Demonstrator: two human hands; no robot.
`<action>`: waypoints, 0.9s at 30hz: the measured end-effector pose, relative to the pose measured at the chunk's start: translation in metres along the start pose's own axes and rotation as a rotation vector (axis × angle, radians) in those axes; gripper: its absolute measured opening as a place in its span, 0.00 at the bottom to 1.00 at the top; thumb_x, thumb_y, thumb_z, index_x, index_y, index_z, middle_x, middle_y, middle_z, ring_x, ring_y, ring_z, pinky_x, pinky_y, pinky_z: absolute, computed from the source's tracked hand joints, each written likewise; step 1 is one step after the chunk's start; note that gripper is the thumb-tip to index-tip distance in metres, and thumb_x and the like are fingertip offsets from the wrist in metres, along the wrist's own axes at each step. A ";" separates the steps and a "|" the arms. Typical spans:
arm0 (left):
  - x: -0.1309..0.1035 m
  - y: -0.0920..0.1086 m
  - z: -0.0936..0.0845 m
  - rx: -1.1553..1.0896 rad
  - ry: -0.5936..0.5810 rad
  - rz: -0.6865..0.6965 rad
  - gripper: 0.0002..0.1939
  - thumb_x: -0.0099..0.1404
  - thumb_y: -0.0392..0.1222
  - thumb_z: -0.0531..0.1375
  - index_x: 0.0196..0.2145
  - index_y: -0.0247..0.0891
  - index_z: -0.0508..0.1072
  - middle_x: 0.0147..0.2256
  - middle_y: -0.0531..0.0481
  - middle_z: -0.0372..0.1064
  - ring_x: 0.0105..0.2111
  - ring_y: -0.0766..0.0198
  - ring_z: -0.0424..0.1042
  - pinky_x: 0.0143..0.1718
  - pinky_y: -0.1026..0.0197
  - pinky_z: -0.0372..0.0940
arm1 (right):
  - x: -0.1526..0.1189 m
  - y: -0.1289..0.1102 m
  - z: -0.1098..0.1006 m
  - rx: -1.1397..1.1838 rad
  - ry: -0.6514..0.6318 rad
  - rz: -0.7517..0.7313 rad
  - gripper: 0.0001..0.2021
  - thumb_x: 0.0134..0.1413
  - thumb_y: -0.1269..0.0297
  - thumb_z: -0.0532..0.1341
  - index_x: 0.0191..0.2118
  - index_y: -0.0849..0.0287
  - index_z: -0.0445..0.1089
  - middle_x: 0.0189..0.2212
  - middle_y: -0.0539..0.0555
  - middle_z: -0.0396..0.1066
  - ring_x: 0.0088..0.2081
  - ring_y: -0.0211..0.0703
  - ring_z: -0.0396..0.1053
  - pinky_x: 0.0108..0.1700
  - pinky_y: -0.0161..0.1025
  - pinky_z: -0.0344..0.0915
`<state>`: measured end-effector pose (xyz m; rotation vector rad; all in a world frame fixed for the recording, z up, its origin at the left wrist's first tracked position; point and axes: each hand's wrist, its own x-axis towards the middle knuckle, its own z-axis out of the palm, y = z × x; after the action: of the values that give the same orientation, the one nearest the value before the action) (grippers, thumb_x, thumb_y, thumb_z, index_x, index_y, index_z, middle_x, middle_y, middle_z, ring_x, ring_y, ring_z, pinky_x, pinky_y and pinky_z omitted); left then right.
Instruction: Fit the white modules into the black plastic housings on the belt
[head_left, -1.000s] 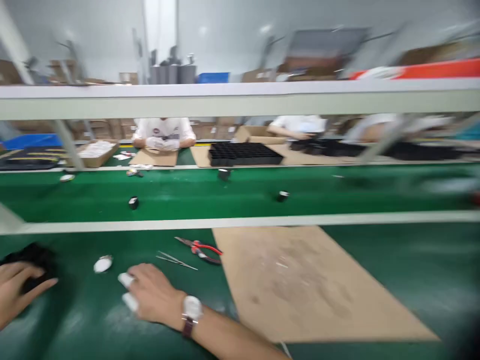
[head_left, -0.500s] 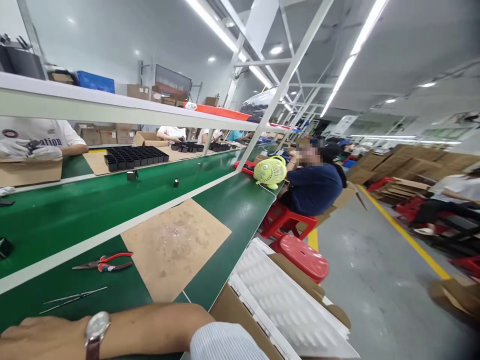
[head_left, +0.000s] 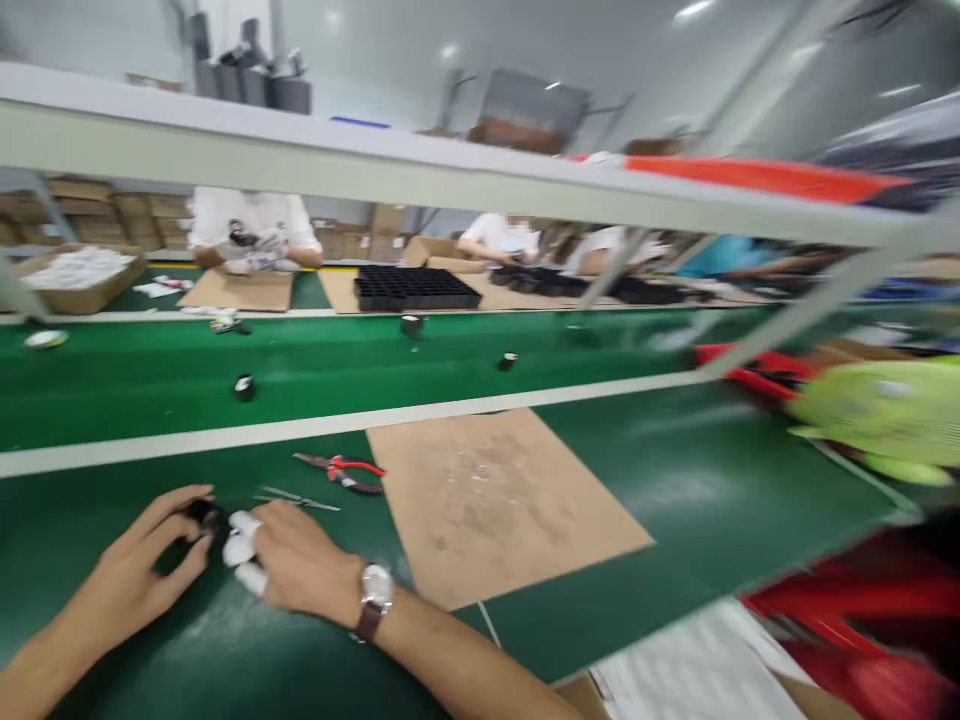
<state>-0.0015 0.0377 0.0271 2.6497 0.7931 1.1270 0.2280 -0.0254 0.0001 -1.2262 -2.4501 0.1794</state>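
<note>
Over the green bench top, my left hand (head_left: 142, 565) pinches a small black part (head_left: 201, 515) between its thumb and fingers; blur hides what kind of part it is. Close beside it on the right is my right hand (head_left: 304, 560), wearing a wristwatch (head_left: 376, 588). White coverings (head_left: 240, 540) show at its fingertips, and the fingers are bent together; whether anything is between them I cannot make out. Just beyond the right hand lie metal tweezers (head_left: 300, 498) and red-and-black long-nose pliers (head_left: 345, 472).
A stained cardboard sheet (head_left: 495, 500) lies right of the pliers. Small black parts (head_left: 244, 387) stand on the green strip beyond the white rail (head_left: 225, 437). A black grid tray (head_left: 416, 288) and co-workers are across. A shelf beam (head_left: 450, 180) spans overhead; a green fan (head_left: 885, 410) is at right.
My view has swung left and down to the bench. The left hand has come into view with a black part, and the right hand now shows beside it.
</note>
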 end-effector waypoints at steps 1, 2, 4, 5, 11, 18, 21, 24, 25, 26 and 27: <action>-0.006 0.000 -0.002 0.006 -0.041 -0.021 0.04 0.71 0.41 0.62 0.36 0.43 0.72 0.55 0.42 0.75 0.49 0.55 0.80 0.50 0.57 0.76 | -0.005 0.001 -0.001 0.065 0.052 0.046 0.20 0.65 0.59 0.67 0.57 0.63 0.68 0.50 0.61 0.72 0.50 0.54 0.69 0.56 0.50 0.71; -0.011 0.001 -0.003 0.003 -0.067 -0.041 0.04 0.72 0.40 0.62 0.36 0.42 0.71 0.55 0.41 0.74 0.49 0.55 0.80 0.51 0.57 0.76 | -0.009 0.003 -0.002 0.121 0.095 0.071 0.26 0.64 0.61 0.68 0.62 0.66 0.63 0.54 0.63 0.71 0.54 0.56 0.67 0.59 0.51 0.70; -0.019 0.002 0.000 -0.005 -0.108 -0.067 0.04 0.72 0.37 0.61 0.37 0.41 0.70 0.55 0.40 0.73 0.50 0.56 0.79 0.52 0.57 0.75 | -0.014 0.005 0.000 0.195 0.147 0.082 0.30 0.64 0.65 0.68 0.66 0.66 0.59 0.59 0.65 0.67 0.59 0.57 0.64 0.63 0.54 0.67; -0.023 0.003 0.002 -0.012 -0.123 -0.078 0.04 0.72 0.37 0.61 0.37 0.40 0.70 0.55 0.39 0.73 0.50 0.56 0.79 0.52 0.57 0.75 | -0.016 0.004 0.001 0.212 0.147 0.068 0.27 0.65 0.67 0.67 0.65 0.64 0.61 0.60 0.65 0.67 0.59 0.57 0.64 0.63 0.55 0.68; -0.036 0.003 0.003 -0.118 -0.194 -0.183 0.10 0.74 0.40 0.62 0.51 0.41 0.69 0.58 0.39 0.70 0.55 0.55 0.76 0.56 0.54 0.74 | -0.016 -0.001 0.008 0.186 0.158 0.007 0.14 0.69 0.73 0.60 0.58 0.60 0.68 0.55 0.63 0.69 0.55 0.57 0.66 0.58 0.58 0.72; -0.036 0.002 -0.005 -0.179 -0.346 -0.350 0.34 0.71 0.50 0.67 0.69 0.48 0.58 0.63 0.41 0.66 0.62 0.50 0.71 0.62 0.48 0.72 | -0.019 -0.002 -0.004 0.240 0.052 0.026 0.33 0.64 0.64 0.68 0.70 0.60 0.57 0.62 0.65 0.64 0.61 0.62 0.63 0.61 0.61 0.71; -0.036 0.004 -0.008 -0.210 -0.385 -0.366 0.37 0.71 0.49 0.67 0.71 0.49 0.56 0.66 0.41 0.63 0.65 0.49 0.68 0.65 0.45 0.69 | -0.018 -0.002 -0.006 0.253 0.023 -0.040 0.23 0.67 0.72 0.62 0.65 0.58 0.63 0.63 0.63 0.64 0.64 0.61 0.60 0.63 0.61 0.69; -0.035 0.006 -0.010 -0.222 -0.396 -0.378 0.37 0.71 0.47 0.67 0.71 0.49 0.55 0.66 0.41 0.63 0.65 0.48 0.67 0.65 0.45 0.69 | -0.017 -0.002 -0.007 0.235 0.045 -0.009 0.18 0.68 0.70 0.62 0.61 0.58 0.68 0.59 0.65 0.65 0.58 0.61 0.64 0.57 0.61 0.73; -0.035 0.006 -0.010 -0.222 -0.398 -0.383 0.36 0.71 0.46 0.66 0.71 0.49 0.55 0.66 0.41 0.63 0.65 0.49 0.68 0.65 0.45 0.69 | -0.017 -0.002 -0.007 0.237 0.054 -0.002 0.18 0.68 0.69 0.63 0.61 0.56 0.69 0.58 0.64 0.66 0.56 0.60 0.65 0.55 0.61 0.74; -0.035 0.006 -0.011 -0.221 -0.401 -0.388 0.35 0.72 0.46 0.65 0.71 0.49 0.55 0.66 0.41 0.63 0.64 0.49 0.68 0.64 0.45 0.69 | -0.017 -0.003 -0.008 0.248 0.061 -0.002 0.19 0.68 0.69 0.62 0.62 0.55 0.68 0.56 0.63 0.67 0.55 0.59 0.66 0.54 0.60 0.74; -0.035 0.006 -0.011 -0.221 -0.403 -0.394 0.34 0.73 0.45 0.64 0.71 0.49 0.56 0.66 0.41 0.63 0.64 0.50 0.69 0.64 0.46 0.70 | -0.017 -0.003 -0.009 0.268 0.063 -0.006 0.20 0.69 0.70 0.61 0.64 0.53 0.66 0.55 0.62 0.68 0.54 0.57 0.67 0.53 0.59 0.75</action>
<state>-0.0266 0.0137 0.0150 2.2857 0.9791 0.5253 0.2383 -0.0417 0.0040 -1.0903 -2.2865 0.4440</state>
